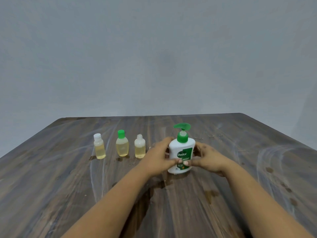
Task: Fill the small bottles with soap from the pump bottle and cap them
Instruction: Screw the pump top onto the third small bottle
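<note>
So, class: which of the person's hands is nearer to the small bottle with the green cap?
The left. The left hand grips the pump bottle's left side, a short way right of the green-capped bottle. The right hand grips the pump bottle's far side, farther off.

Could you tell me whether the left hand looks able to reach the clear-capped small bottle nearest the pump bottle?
Probably yes: the left hand grips the pump bottle beside that clear-capped bottle, with only bare table between them; it must let go first.

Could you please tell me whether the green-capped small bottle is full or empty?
Mostly full: yellowish soap fills the green-capped small bottle to near its shoulder, and its cap is on.
</note>
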The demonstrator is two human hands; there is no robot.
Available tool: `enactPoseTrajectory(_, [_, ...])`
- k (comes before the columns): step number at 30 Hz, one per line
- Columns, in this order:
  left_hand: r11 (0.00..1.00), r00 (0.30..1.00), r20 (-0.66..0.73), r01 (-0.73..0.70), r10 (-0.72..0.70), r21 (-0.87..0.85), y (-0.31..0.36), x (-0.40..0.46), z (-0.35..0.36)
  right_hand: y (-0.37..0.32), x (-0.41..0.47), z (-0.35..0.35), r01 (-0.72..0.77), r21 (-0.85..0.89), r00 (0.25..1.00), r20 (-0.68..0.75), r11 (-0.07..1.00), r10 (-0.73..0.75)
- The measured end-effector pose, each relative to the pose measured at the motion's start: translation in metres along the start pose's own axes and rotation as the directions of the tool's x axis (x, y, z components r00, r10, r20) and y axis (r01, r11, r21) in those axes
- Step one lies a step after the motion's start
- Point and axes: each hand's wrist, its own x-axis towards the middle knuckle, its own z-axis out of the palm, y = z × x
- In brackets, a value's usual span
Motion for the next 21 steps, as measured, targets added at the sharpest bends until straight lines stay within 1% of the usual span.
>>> enactPoseTrajectory(2, [0.996, 0.997, -0.031, 0.067, -0.069, -0.067, -0.002, 0.013, 0.001, -0.002, 0.013, -0.007, 0.010, -0.089, 0.997, -0.081, 0.996, -0.017])
enactPoseTrajectory(4, [0.984, 0.987, -0.026, 0.153, -0.156, -0.095, -0.004, 0.028, 0.004, -0.003, 0.029, -0.012, -0.006, -0.143, 0.995, -0.099, 0.990, -0.008])
enactPoseTrajectory(7, [0.970, 0.971, 0.005, 0.241, -0.241, -0.016, -0.015, 0.048, 0.008, 0.003, 0.049, -0.015, -0.056, -0.167, 0.996, -0.082, 0.984, 0.043])
enactPoseTrajectory(9, [0.962, 0.962, 0.019, 0.272, -0.272, -0.010, -0.020, 0.057, 0.009, 0.010, 0.058, -0.014, -0.083, -0.149, 0.994, -0.081, 0.985, 0.071])
enactPoseTrajectory(13, [0.952, 0.952, 0.019, 0.306, -0.306, -0.021, -0.024, 0.065, 0.012, 0.014, 0.062, -0.010, -0.112, -0.170, 0.990, -0.099, 0.979, 0.097])
enactPoseTrajectory(17, [0.955, 0.956, 0.043, 0.293, -0.291, -0.045, -0.025, 0.057, 0.011, 0.010, 0.054, -0.009, -0.107, -0.205, 0.991, -0.097, 0.973, 0.089])
enactPoseTrajectory(18, [0.959, 0.961, 0.014, 0.278, -0.278, -0.055, -0.023, 0.053, 0.007, 0.005, 0.049, -0.010, -0.081, -0.195, 0.990, -0.131, 0.977, 0.056])
enactPoseTrajectory(19, [0.963, 0.965, -0.042, 0.256, -0.260, -0.082, -0.020, 0.048, 0.002, -0.002, 0.045, -0.011, -0.045, -0.181, 0.977, -0.213, 0.982, 0.005])
enactPoseTrajectory(20, [0.967, 0.964, -0.120, 0.222, -0.236, -0.123, -0.017, 0.042, -0.006, -0.010, 0.039, -0.010, 0.000, -0.163, 0.940, -0.336, 0.987, -0.055])
enactPoseTrajectory(21, [0.970, 0.954, -0.213, 0.181, -0.213, -0.159, -0.015, 0.036, -0.014, -0.019, 0.033, -0.006, 0.057, -0.150, 0.877, -0.465, 0.987, -0.121])
